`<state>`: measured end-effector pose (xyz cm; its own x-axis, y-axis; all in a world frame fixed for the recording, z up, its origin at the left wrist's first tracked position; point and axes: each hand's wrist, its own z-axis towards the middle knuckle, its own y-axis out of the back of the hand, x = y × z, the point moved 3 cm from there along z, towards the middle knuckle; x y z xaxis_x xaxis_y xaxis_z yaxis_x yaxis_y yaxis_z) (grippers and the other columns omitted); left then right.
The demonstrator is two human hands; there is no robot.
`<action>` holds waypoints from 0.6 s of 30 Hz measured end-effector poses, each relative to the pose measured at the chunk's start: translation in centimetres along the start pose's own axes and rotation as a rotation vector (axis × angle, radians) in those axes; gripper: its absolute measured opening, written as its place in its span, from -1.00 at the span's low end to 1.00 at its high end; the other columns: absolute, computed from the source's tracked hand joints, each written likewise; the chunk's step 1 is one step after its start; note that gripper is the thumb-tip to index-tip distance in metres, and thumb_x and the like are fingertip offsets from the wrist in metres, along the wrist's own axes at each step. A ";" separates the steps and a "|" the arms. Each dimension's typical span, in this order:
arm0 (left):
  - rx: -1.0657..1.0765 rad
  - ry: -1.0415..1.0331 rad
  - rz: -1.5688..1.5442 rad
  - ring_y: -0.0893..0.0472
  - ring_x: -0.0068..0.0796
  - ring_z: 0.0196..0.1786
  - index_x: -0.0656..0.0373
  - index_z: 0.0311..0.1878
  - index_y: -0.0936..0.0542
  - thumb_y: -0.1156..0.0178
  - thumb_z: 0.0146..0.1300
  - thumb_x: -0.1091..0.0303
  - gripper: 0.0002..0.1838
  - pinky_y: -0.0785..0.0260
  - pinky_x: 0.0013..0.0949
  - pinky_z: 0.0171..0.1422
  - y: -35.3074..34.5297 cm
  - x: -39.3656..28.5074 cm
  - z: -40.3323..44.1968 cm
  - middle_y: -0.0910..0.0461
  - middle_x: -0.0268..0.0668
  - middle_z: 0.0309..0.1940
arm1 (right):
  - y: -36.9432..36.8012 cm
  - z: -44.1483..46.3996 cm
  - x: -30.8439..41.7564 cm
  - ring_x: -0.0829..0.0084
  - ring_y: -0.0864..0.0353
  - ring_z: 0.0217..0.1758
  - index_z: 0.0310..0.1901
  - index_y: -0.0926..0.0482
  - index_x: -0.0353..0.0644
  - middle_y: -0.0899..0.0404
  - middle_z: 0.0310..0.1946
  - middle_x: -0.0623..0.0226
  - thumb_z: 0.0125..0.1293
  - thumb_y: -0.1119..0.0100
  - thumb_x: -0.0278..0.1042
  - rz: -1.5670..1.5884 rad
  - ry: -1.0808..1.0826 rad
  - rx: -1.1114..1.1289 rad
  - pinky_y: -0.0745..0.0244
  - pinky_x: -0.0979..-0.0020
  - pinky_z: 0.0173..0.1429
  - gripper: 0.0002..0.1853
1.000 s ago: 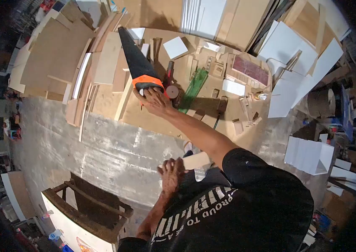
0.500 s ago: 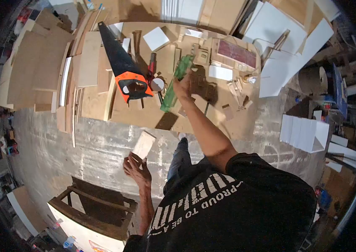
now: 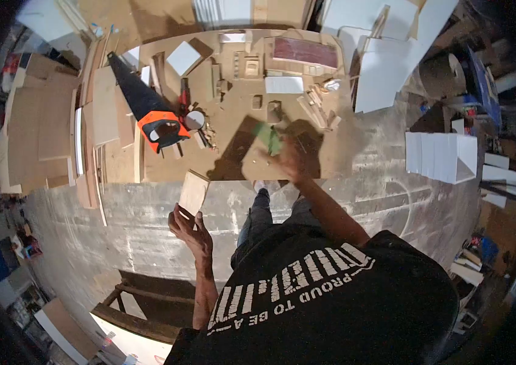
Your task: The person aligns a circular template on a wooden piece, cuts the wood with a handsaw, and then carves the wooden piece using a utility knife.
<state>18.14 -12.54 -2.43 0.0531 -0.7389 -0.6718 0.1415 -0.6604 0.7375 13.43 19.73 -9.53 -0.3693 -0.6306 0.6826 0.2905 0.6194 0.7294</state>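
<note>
My left hand [image 3: 192, 231] grips the lower end of a pale wooden block [image 3: 195, 193], held up in front of the table's near edge. My right hand [image 3: 288, 159] is blurred over the table and holds a green object [image 3: 269, 139], seen foreshortened, its shadow on the table beside it. On the left part of the table lies a handsaw [image 3: 148, 112] with a black blade and an orange handle. Right of the saw are a round disc [image 3: 194, 120] and a red and black tool [image 3: 184, 94].
The wooden table [image 3: 227, 146] carries small wood pieces, a white square [image 3: 183, 58] and a dark red panel [image 3: 305, 52]. Boards [image 3: 39, 121] are stacked at left. A white box [image 3: 442, 157] stands right; a dark frame [image 3: 148, 298] is at lower left.
My right hand let go of the saw, took the green object from the table and brought it nearer me. My left hand moved left and raised the block. The view shifted too.
</note>
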 end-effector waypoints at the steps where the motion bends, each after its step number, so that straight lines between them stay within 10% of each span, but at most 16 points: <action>1: 0.029 0.013 -0.006 -0.24 0.07 0.29 0.21 0.43 -0.24 -0.13 0.46 0.08 -0.37 -0.29 0.11 0.26 -0.2 -0.8 0.2 -0.15 0.11 0.28 | -1.3 -0.2 0.1 -0.04 -0.51 0.05 0.08 -0.45 -0.39 -0.49 0.00 -0.17 0.15 -0.33 0.08 -0.115 -0.050 0.134 -0.41 0.01 0.14 -0.32; 4: 0.041 0.007 -0.044 -0.27 -0.02 0.31 0.25 0.42 -0.21 -0.11 0.46 0.07 -0.37 -0.29 -0.04 0.33 -1.4 -1.6 -0.3 -0.05 0.08 0.32 | -3.5 -0.8 -1.3 -0.21 -0.40 0.26 0.25 -0.33 -0.45 -0.42 0.14 -0.29 0.15 -0.31 0.04 -0.392 0.023 0.138 -0.32 -0.07 0.31 -0.19; 10: 0.178 -0.098 -0.233 -0.32 -0.09 0.32 0.31 0.37 -0.26 -0.20 0.36 0.42 -0.43 -0.21 -0.14 0.40 -7.4 -8.3 -3.6 -0.16 -0.03 0.28 | 0.9 -3.7 -6.9 -0.14 -0.37 0.31 0.20 -0.44 -0.36 -0.42 0.17 -0.24 0.18 -0.30 -0.12 0.107 -0.214 0.091 -0.30 -0.06 0.35 -0.37; 11: 0.245 -0.149 -0.242 -0.34 -0.02 0.31 0.23 0.35 -0.34 -0.38 0.11 0.62 -0.28 -0.38 -0.14 0.36 -10.0 -8.4 -4.3 -0.22 0.04 0.27 | 5.8 -5.1 -7.5 -0.16 -0.58 -0.09 -0.01 -0.52 -0.34 -0.59 -0.17 -0.11 0.13 -0.33 -0.19 0.237 -0.084 -0.066 -0.45 -0.06 0.02 -0.53; 16: 0.467 -0.569 0.073 -0.25 0.02 0.40 -0.07 0.44 -0.30 -0.39 0.13 0.13 -0.20 0.05 0.35 0.37 -26.4 -13.7 -10.8 -0.33 -0.13 0.30 | 17.7 -12.7 -25.2 0.45 -0.55 -0.47 -0.26 -0.56 -0.30 -0.63 -0.48 0.25 0.26 -0.25 -0.33 0.151 -0.291 -0.368 -0.47 0.36 -0.35 -0.81; 18: 0.377 -0.719 0.370 -0.17 -0.02 0.45 -0.08 0.47 -0.26 -0.30 0.18 0.05 -0.21 0.12 0.44 0.40 -29.8 -17.9 -11.2 -0.24 -0.17 0.37 | 22.5 -13.5 -24.5 -0.04 -0.62 -0.31 -0.26 -0.53 -0.26 -0.62 -0.39 0.00 0.17 -0.31 -0.29 0.230 -0.476 -0.267 -0.49 0.07 -0.22 -0.76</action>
<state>24.06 21.89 -13.14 -0.6202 -0.7353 -0.2734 -0.1032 -0.2690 0.9576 40.90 42.77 -9.20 -0.6081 -0.1765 0.7740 0.5995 0.5370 0.5935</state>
